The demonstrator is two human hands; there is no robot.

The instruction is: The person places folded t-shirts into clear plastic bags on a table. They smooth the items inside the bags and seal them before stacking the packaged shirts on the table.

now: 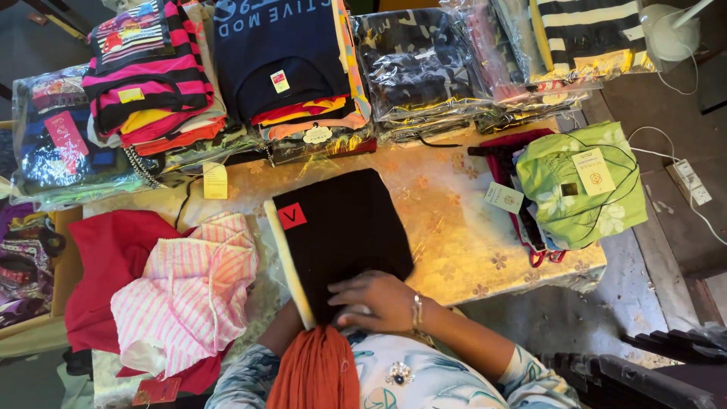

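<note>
Hand (pixel 379 301) on the right is pressing flat, fingers spread, on the near end of the folded black garment (pixel 344 231), which we are keeping square on the table (pixel 454 227), our left hand hidden.

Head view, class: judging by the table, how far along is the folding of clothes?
Done: folded stacks line the far edge. In hand: the right hand presses flat on a folded black garment; the left hand is hidden under it. Left: a pink striped garment and a red one lie loose.
</note>
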